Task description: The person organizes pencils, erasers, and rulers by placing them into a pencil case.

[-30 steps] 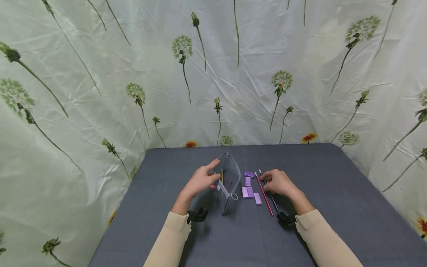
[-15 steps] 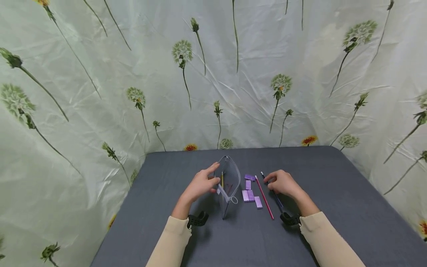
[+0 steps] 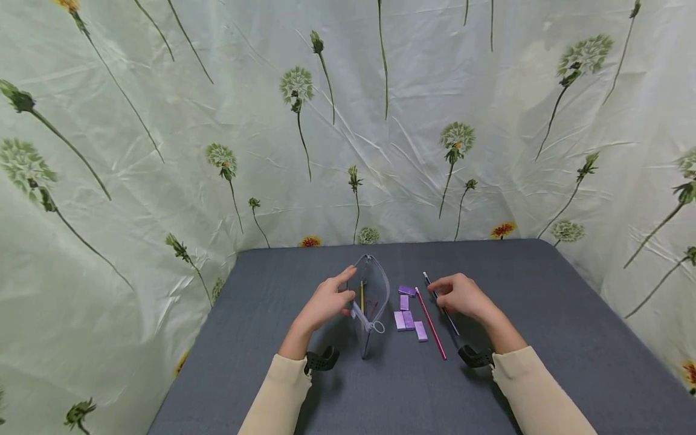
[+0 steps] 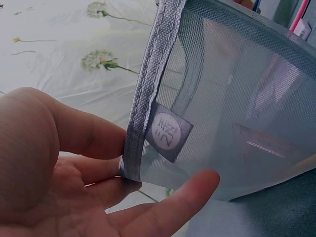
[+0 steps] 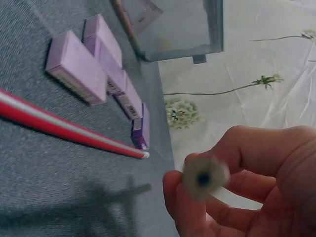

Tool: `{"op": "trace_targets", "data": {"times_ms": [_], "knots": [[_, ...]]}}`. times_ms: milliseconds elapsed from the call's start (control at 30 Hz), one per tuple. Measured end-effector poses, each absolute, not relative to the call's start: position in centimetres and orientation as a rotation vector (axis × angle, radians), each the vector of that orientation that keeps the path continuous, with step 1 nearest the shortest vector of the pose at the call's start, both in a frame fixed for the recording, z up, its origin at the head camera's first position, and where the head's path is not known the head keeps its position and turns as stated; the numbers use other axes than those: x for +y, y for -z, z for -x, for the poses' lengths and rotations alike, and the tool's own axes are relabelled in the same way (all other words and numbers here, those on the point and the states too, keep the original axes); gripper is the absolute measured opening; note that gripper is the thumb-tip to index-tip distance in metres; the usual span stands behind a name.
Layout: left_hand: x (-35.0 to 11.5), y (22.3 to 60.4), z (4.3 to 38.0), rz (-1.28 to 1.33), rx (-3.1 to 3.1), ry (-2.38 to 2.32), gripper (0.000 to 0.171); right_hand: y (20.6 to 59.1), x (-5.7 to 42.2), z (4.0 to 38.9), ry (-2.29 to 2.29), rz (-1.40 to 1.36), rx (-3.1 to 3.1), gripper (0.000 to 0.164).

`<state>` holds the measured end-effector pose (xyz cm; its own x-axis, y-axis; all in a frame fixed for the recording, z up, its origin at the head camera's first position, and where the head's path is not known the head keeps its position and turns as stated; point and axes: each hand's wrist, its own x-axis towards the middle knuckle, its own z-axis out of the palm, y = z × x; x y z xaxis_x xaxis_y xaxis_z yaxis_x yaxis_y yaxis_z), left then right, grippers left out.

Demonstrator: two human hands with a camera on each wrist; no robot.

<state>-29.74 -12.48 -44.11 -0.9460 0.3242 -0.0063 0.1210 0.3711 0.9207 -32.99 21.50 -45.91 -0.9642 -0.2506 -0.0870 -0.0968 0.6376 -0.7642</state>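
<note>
My left hand [image 3: 328,299] pinches the edge of a grey see-through mesh zip pouch [image 4: 217,89] beside its small fabric label [image 4: 169,132]. The pouch stands on its side with its mouth gaping. Through the mesh shows a yellow pencil [image 3: 362,295]. My right hand [image 3: 464,297] pinches a dark pencil [image 3: 452,323] near its white upper end. In the right wrist view one blurred round end of that pencil [image 5: 203,178] faces the camera, and shadows fall on the cloth below. A red pencil [image 3: 432,329] lies left of the right hand.
Several small purple boxes [image 3: 408,320] lie between the pouch and the red pencil, two of them side by side. Dark grey cloth covers the table [image 3: 391,393]. Behind it hangs a pale curtain [image 3: 413,181] with a dandelion print.
My right hand has shifted slightly right with the dark pencil, which now stands farther from the red pencil at its lower end. The left hand keeps its hold on the pouch.
</note>
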Motion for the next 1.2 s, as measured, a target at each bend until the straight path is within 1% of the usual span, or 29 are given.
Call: {"op": "trace_targets", "data": {"times_ms": [267,600,733,933,1200], "knots": [[-12.5,43.8,29.7,-0.369,2.449,-1.584,0.063,44.3,21.0,32.1,1.322,0.321,2.622,0.044],[-12.1,44.0,30.0,-0.392,2.506,-1.568,0.064,42.6,20.6,31.5,1.378,0.409,2.560,0.044],[-12.0,44.1,29.9,-0.370,2.544,-1.565,0.063,42.1,19.7,31.4,1.384,0.463,2.536,0.044],[-11.8,44.1,29.8,-0.323,2.586,-1.565,0.056,41.0,18.0,31.2,1.439,0.532,2.473,0.043],[-11.8,43.8,29.6,-0.313,2.613,-1.580,0.059,39.8,15.1,30.7,1.472,0.585,2.435,0.042]]}}
